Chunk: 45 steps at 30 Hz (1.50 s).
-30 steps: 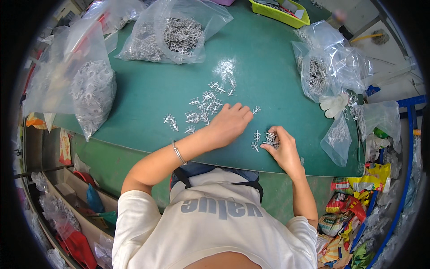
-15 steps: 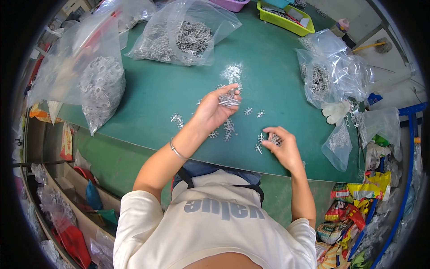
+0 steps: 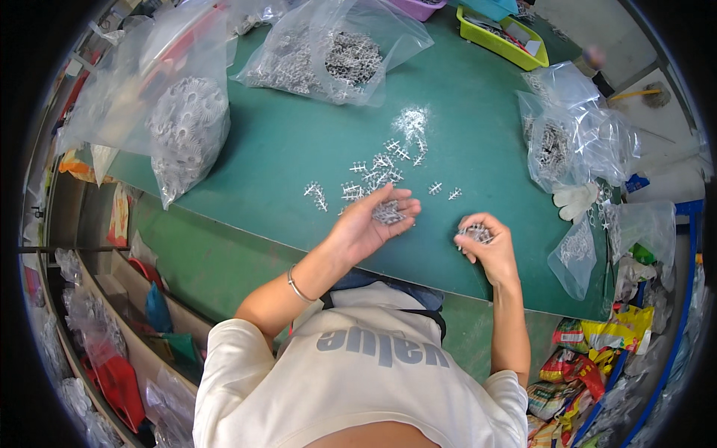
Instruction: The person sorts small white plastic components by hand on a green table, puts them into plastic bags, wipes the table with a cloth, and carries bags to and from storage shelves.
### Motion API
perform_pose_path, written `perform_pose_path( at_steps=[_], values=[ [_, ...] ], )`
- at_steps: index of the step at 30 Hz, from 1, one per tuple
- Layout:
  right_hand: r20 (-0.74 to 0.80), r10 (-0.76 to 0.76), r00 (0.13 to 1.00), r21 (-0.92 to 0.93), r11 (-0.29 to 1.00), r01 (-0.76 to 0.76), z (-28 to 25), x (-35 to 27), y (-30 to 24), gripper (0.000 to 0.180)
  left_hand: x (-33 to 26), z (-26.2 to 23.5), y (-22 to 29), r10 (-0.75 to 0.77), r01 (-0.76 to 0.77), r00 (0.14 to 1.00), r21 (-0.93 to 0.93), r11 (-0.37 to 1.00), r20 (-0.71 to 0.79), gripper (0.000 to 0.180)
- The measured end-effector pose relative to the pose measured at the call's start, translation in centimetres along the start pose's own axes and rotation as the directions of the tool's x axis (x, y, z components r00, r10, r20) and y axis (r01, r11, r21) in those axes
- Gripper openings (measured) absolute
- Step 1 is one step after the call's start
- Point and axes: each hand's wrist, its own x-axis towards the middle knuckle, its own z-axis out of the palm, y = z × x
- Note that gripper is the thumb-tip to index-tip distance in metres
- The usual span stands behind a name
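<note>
My left hand [image 3: 379, 222] is turned palm up just above the green table, with a small heap of silver branched metal pieces [image 3: 388, 213] cupped in it. To its right, my right hand [image 3: 494, 250] curls its fingers and thumb round several similar silver pieces [image 3: 476, 234]. Beyond the left hand lies a loose cluster of branched pieces [image 3: 381, 166]. A short group of them [image 3: 317, 196] sits left of the cluster. Two single pieces [image 3: 435, 188] rest apart between the hands, a little farther off.
Clear bags of metal parts [image 3: 351, 60] stand at the far side and a bag of ridged parts [image 3: 187, 134] at the left. Silver specks [image 3: 411, 123] dot the green table [image 3: 284, 149]. At right are more bags [image 3: 553, 142] and a white glove [image 3: 575, 200]; a yellow-green basket [image 3: 502, 43] stands far right.
My left hand has come nearer to me and opened flatter, uncovering the cluster behind it. The loose pieces beside my right hand are now in its fingers. The whole view has shifted slightly.
</note>
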Motion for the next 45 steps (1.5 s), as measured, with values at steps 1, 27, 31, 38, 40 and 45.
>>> perform_pose_path(
  at_steps=[1, 27, 31, 38, 40, 45],
  values=[
    [-0.015, -0.006, 1.0, 0.239, 0.971, 0.01, 0.2, 0.1, -0.4, 0.022, -0.1, 0.2, -0.3, -0.057, 0.059, 0.998, -0.123, 0.991, 0.02, 0.039],
    [-0.612, -0.176, 0.771, 0.563, 0.588, 0.581, 9.7, 0.4, -0.5, 0.036, 0.9, 4.8, -5.3, 0.321, -0.197, 0.932, -0.508, 0.838, 0.168, 0.051],
    [-0.512, -0.099, 0.853, 0.746, 0.44, 0.499, 9.6, 0.2, -0.4, 0.038, 1.1, 5.0, -5.3, 0.428, -0.359, 0.89, -0.337, 0.87, 0.158, 0.05],
    [-0.466, -0.046, 0.884, 0.732, 0.541, 0.414, 9.7, 0.3, 0.3, 0.039, 1.5, 4.9, -5.7, 0.584, -0.728, 0.671, 0.554, 0.404, 0.456, 0.047],
    [-0.438, -0.059, 0.897, 0.781, 0.469, 0.412, 9.5, 0.1, -0.2, 0.037, 1.3, 5.5, -5.8, 0.534, -0.714, 0.662, 0.658, 0.239, 0.526, 0.046],
    [-0.316, 0.066, 0.947, 0.913, 0.293, 0.284, 8.4, 0.0, -0.5, 0.031, 1.9, 5.3, -6.3, 0.608, -0.782, 0.535, 0.616, 0.095, 0.586, 0.042]
  ],
)
